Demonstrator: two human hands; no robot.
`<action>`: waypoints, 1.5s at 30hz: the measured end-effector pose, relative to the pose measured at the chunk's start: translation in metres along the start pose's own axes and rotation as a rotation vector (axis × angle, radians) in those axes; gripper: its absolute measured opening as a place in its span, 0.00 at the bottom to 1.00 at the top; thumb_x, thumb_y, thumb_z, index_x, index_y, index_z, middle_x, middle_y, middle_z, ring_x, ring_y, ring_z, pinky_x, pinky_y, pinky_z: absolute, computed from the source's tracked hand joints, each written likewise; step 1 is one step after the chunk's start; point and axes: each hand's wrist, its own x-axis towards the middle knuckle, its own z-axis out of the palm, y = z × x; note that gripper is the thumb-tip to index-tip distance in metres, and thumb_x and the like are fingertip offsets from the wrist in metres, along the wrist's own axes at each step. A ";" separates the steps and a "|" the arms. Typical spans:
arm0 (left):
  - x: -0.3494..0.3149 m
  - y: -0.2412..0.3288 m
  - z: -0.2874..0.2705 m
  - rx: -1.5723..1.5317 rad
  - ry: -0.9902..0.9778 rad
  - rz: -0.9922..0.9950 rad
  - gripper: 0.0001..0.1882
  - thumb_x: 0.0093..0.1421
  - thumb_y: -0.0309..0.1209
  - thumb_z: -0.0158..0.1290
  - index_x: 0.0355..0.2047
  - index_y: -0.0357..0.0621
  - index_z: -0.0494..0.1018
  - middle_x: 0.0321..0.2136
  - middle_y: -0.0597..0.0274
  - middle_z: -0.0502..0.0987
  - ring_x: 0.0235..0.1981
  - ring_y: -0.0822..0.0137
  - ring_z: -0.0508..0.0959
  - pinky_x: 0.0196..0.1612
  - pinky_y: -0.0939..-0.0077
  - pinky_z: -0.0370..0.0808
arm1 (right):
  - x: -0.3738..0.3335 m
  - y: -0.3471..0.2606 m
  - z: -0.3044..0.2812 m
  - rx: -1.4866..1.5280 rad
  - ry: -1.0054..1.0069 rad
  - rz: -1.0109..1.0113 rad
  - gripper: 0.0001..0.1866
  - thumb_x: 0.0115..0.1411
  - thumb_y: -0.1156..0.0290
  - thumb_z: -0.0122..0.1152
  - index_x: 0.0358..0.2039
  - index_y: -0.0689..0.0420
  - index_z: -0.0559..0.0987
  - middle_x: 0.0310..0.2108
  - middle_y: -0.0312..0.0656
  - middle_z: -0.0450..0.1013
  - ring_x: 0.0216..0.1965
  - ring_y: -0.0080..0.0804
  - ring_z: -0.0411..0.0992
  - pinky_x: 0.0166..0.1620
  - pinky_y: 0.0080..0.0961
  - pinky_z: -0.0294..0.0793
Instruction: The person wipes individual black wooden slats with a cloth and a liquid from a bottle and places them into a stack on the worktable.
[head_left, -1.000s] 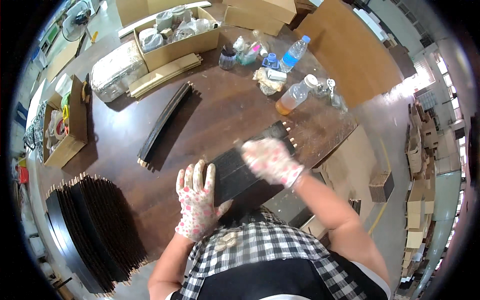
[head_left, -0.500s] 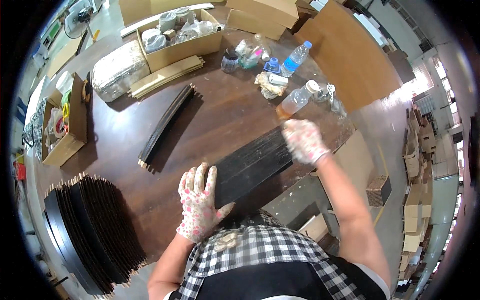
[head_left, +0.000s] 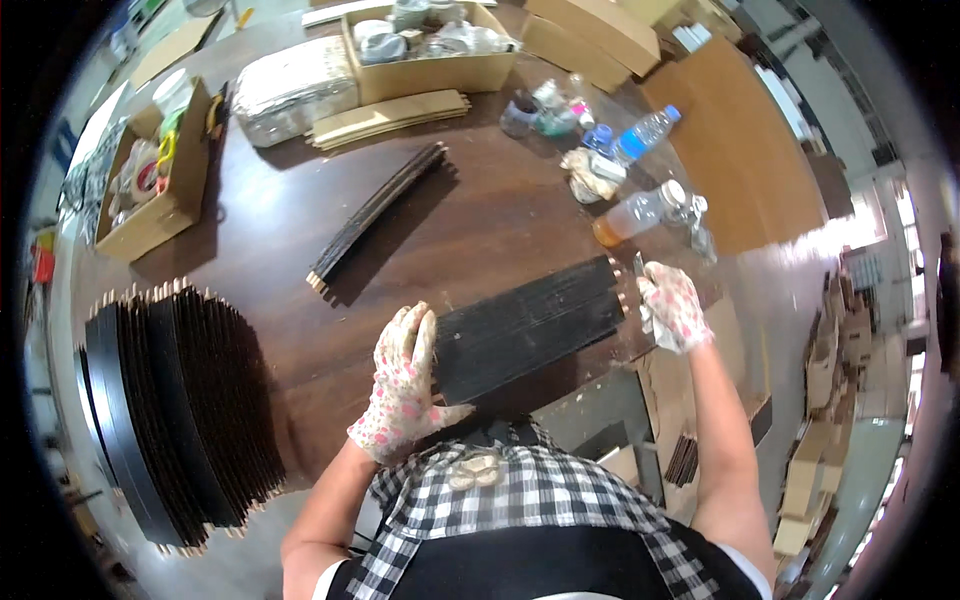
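Observation:
Several flat black slats [head_left: 530,325] lie side by side on the brown table, light pegs showing at their right end. My left hand [head_left: 402,385], in a white glove with pink dots, rests against their left end, fingers stretched out and thumb spread along the near corner. Just off the right end is my right hand [head_left: 678,305], in a matching glove. It is closed around a crumpled white cloth [head_left: 655,328]; a small grey tip pokes out above the fingers, its kind unclear. Farther back lies a narrow stack of black slats [head_left: 375,215].
A big stack of curved black slats [head_left: 180,410] stands at left. Behind are a cardboard box of containers [head_left: 440,75], a wrapped bundle [head_left: 295,90] and pale slats [head_left: 390,118]. A bottle of amber liquid [head_left: 640,213] and a blue-capped bottle [head_left: 645,137] lie tilted at right.
My right hand has moved off the slats, to the right and past their end, uncovering the pegs. My left hand stays at the left end. The whole view has shifted.

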 end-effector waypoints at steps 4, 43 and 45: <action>-0.022 -0.019 0.020 -0.276 0.038 -0.023 0.74 0.35 0.36 0.77 0.73 0.44 0.35 0.67 0.42 0.52 0.64 0.48 0.62 0.59 0.55 0.72 | -0.027 -0.055 0.037 -0.082 -0.074 -0.443 0.06 0.64 0.69 0.52 0.31 0.55 0.72 0.16 0.39 0.64 0.20 0.32 0.71 0.24 0.29 0.72; -0.008 -0.001 -0.011 -0.111 -0.018 -0.069 0.69 0.37 0.58 0.71 0.69 0.35 0.47 0.68 0.38 0.49 0.69 0.41 0.52 0.67 0.47 0.56 | 0.006 0.085 0.017 0.221 0.160 0.056 0.12 0.66 0.62 0.53 0.33 0.58 0.76 0.25 0.45 0.75 0.25 0.37 0.75 0.32 0.35 0.74; 0.001 0.016 -0.018 0.076 0.000 -0.043 0.64 0.42 0.64 0.64 0.68 0.34 0.51 0.68 0.39 0.53 0.70 0.38 0.49 0.69 0.46 0.48 | 0.021 0.111 0.029 0.099 0.258 -0.016 0.20 0.66 0.54 0.53 0.32 0.60 0.77 0.30 0.51 0.77 0.33 0.44 0.76 0.41 0.41 0.74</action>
